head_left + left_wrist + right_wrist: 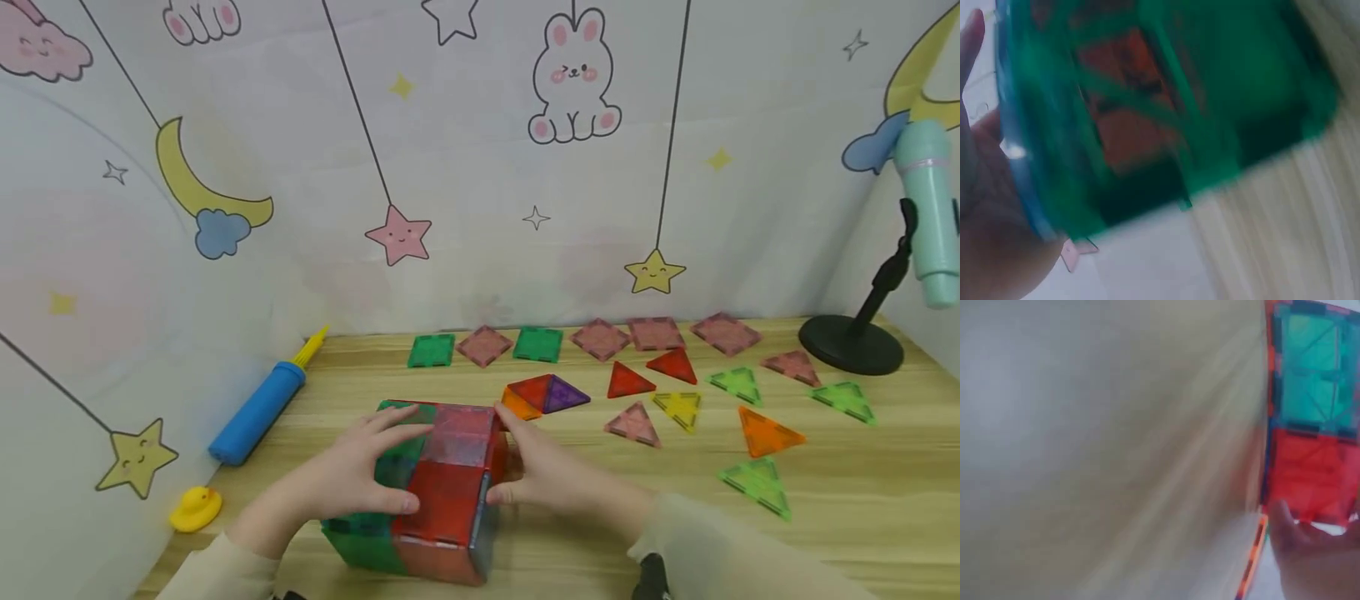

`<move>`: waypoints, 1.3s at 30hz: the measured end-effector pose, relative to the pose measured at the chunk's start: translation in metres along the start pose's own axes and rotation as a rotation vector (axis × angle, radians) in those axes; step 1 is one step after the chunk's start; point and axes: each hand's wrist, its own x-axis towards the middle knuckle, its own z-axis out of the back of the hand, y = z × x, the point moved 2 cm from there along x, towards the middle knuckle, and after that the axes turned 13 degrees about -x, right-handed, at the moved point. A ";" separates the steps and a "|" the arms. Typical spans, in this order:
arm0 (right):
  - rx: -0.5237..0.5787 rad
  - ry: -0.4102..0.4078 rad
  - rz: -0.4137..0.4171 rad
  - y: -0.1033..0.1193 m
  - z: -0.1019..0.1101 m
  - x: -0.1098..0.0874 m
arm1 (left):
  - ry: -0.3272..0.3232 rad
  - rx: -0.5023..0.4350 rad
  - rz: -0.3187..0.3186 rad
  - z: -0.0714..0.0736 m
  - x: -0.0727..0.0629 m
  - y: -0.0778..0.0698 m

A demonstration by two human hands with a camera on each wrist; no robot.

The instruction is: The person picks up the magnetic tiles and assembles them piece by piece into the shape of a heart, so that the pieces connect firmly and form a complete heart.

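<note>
A box of see-through magnetic tiles point(447, 500), green on the left and red and pink on the right, stands on the table's near side. My left hand point(356, 471) rests over its top, fingers spread and thumb on a red tile. Against the right side lies my right hand point(543, 467), fingertips at the far top edge and thumb at the nearer edge. The left wrist view shows green tiles point(1254, 69), blurred, beside part of a hand point(991, 212). In the right wrist view, a hand point(1316, 556) is by a red tile point(1310, 478).
Loose triangle tiles, including an orange triangle point(768, 432), lie to the right; square tiles, including a green square point(537, 343), line the back. A blue pump point(258, 412) and yellow toy duck point(197, 509) are left. A toy microphone point(928, 208) stands at the right rear.
</note>
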 end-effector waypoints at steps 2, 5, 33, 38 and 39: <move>-0.173 -0.061 -0.010 -0.007 0.007 0.007 | 0.045 0.036 -0.050 -0.007 -0.001 -0.007; -0.477 -0.112 -0.114 -0.027 0.024 0.010 | 0.101 0.094 -0.098 -0.018 0.000 -0.013; -0.637 0.065 0.058 -0.048 0.049 -0.068 | -0.012 0.056 -0.091 -0.097 0.072 -0.071; -0.547 0.111 0.053 -0.047 0.048 -0.080 | -0.006 0.139 0.014 -0.122 0.087 -0.059; -0.528 0.113 0.032 -0.047 0.048 -0.081 | -0.002 0.147 0.018 -0.124 0.089 -0.058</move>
